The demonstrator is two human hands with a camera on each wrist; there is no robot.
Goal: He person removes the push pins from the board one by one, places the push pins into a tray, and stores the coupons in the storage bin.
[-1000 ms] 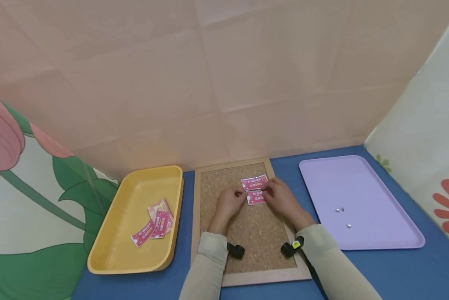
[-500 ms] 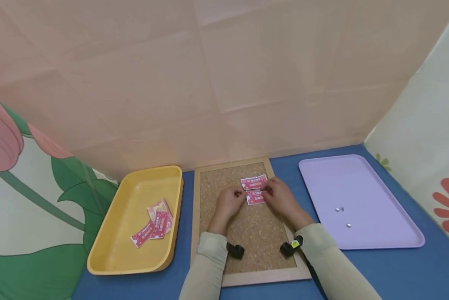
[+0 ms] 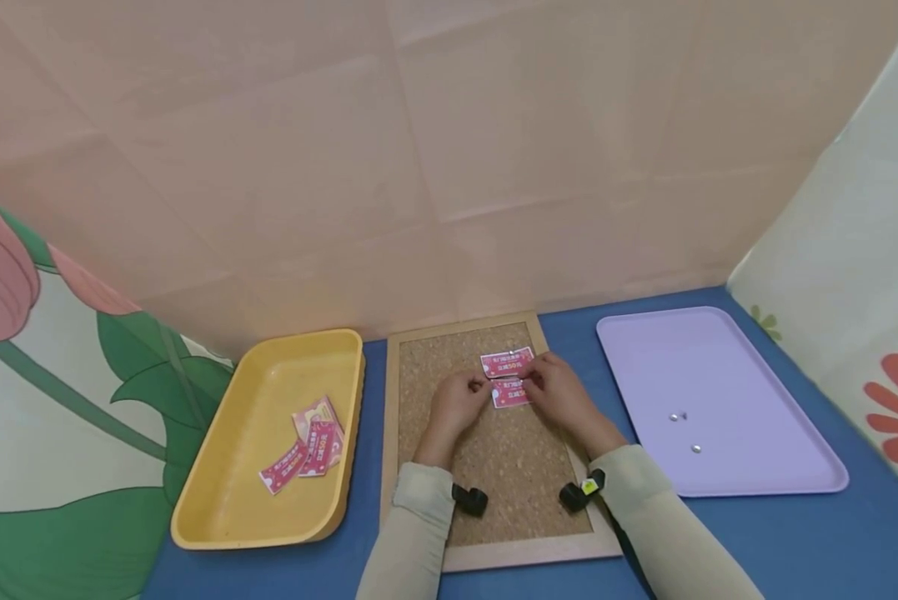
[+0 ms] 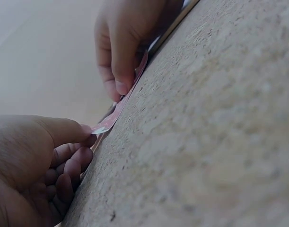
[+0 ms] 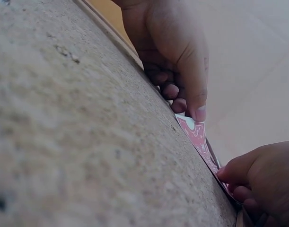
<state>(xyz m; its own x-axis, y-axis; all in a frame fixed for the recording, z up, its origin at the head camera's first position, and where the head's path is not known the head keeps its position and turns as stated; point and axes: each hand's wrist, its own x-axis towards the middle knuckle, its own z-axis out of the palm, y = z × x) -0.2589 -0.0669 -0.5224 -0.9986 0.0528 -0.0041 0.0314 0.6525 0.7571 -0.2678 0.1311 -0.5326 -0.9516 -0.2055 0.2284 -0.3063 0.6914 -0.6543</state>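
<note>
Two pink coupons with white print lie one above the other on a wood-framed corkboard (image 3: 494, 492). The upper coupon (image 3: 503, 364) has a small silver thumbtack (image 3: 511, 352) at its top edge. My left hand (image 3: 454, 408) pinches the upper left corner of the lower coupon (image 3: 510, 394), and in the left wrist view that coupon (image 4: 111, 118) stands slightly off the cork. At its top edge, the right hand (image 3: 564, 398) holds what appears to be a tiny thumbtack, mostly hidden by the fingertips. The right fingers also cover the coupons' right ends.
Left of the board stands a yellow tray (image 3: 216, 492) holding several loose coupons (image 3: 319, 450). A lilac tray (image 3: 734, 375) on the right carries a few silver thumbtacks (image 3: 696, 449). A blue cloth (image 3: 786, 550) covers the table, and a beige backdrop rises behind.
Both hands keep nearly the same place and hold at the lower coupon. The whole view has shifted very slightly.
</note>
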